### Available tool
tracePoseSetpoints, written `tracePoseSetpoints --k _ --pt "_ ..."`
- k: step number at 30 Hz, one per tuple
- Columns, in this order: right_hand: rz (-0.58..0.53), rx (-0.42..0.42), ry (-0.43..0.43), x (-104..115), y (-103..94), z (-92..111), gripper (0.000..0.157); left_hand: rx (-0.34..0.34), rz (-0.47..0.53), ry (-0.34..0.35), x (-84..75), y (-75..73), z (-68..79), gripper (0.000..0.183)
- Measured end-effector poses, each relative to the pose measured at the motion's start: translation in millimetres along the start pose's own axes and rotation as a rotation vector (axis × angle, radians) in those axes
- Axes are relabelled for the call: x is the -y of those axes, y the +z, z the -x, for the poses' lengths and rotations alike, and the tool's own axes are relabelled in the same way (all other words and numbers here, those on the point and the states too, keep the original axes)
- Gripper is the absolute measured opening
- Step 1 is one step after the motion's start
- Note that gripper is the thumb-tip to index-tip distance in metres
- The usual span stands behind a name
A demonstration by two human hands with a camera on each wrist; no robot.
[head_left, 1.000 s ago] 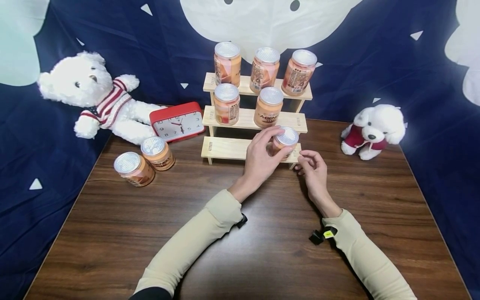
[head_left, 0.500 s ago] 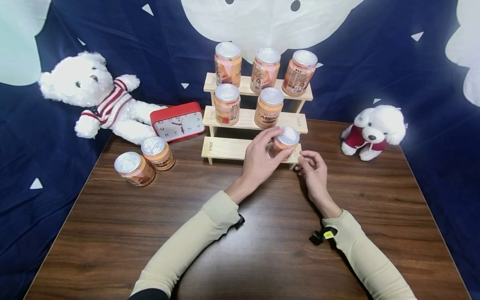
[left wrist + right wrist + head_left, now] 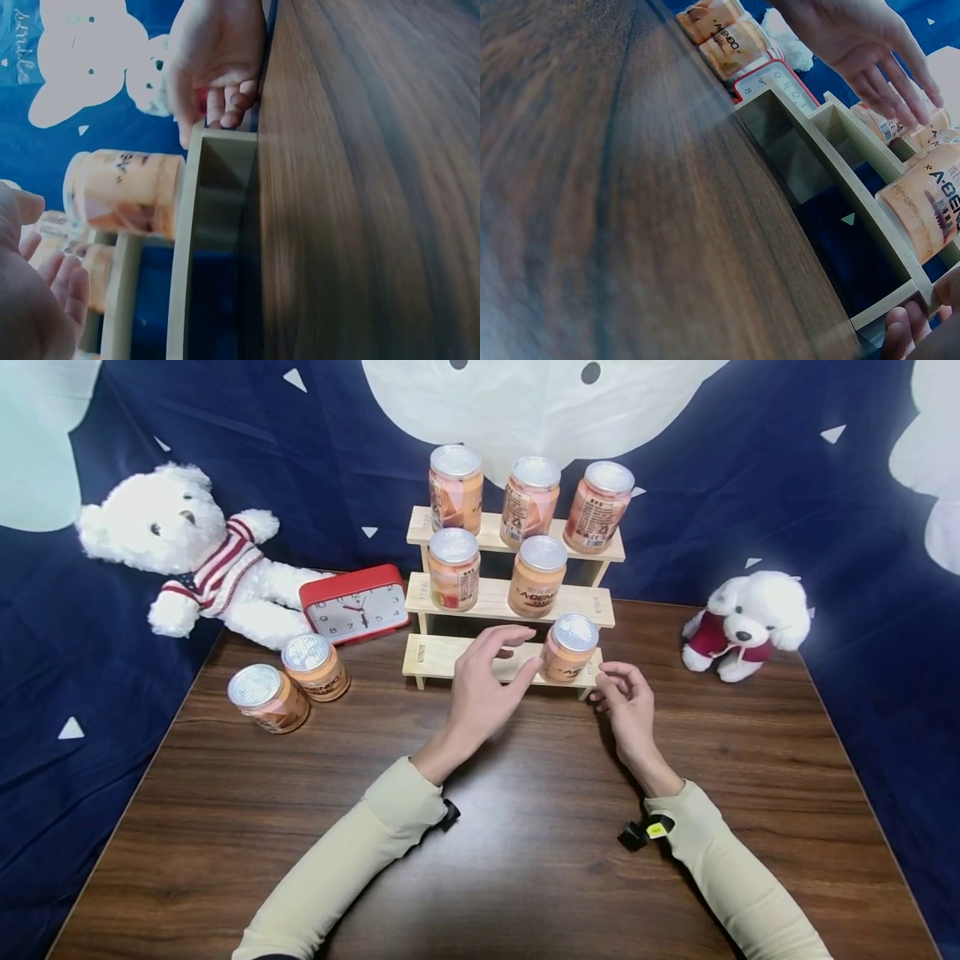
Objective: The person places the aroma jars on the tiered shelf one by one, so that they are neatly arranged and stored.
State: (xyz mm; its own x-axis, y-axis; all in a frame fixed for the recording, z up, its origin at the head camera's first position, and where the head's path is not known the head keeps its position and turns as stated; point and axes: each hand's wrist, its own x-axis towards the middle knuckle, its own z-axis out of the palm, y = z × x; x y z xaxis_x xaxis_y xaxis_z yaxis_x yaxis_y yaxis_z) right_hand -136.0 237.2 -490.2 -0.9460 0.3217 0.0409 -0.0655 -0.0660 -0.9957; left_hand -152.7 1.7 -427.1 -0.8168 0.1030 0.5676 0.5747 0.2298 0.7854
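Observation:
A jar (image 3: 570,650) of orange fruit with a silver lid stands upright near the right end of the lowest step of a wooden stepped rack (image 3: 450,652). Just left of it my left hand (image 3: 487,681) is held with fingers and thumb spread, nothing between them; a gap to the jar shows in the left wrist view. My right hand (image 3: 630,706) grips the right end of the lowest step, thumb at the top plank (image 3: 900,238) and fingers by the leg. On the middle step stand two more jars, a left one (image 3: 454,570) and a right one (image 3: 537,577).
Three jars line the top step, among them a middle jar (image 3: 531,502). Two jars, one of them the front jar (image 3: 270,700), stand on the table (image 3: 525,860) at left, near a red clock (image 3: 356,602) and a white teddy bear (image 3: 202,552). A plush dog (image 3: 746,622) sits at right.
My left hand has let go of the jar on the lowest step and drawn back to the left. The jar stays in place, and my right hand has not moved.

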Motion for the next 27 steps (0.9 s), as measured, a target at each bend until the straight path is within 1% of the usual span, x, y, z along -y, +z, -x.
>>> tracePoseSetpoints --k 8,17,24,27 --pt "0.002 -0.005 0.003 0 -0.3 1 0.009 -0.069 -0.023 0.009 3.6 -29.6 6.2 0.028" --pt "0.002 0.004 0.006 0 -0.8 1 0.01 -0.117 -0.088 -0.016 13.7 -65.3 17.9 0.028" --pt "0.0 0.001 0.009 0 0.1 1 0.009 -0.191 -0.111 -0.007 21.5 -93.2 27.5 0.026" --pt "-0.001 0.002 0.007 -1 -0.4 1 0.01 -0.212 -0.139 -0.004 23.8 -106.2 31.8 0.026"
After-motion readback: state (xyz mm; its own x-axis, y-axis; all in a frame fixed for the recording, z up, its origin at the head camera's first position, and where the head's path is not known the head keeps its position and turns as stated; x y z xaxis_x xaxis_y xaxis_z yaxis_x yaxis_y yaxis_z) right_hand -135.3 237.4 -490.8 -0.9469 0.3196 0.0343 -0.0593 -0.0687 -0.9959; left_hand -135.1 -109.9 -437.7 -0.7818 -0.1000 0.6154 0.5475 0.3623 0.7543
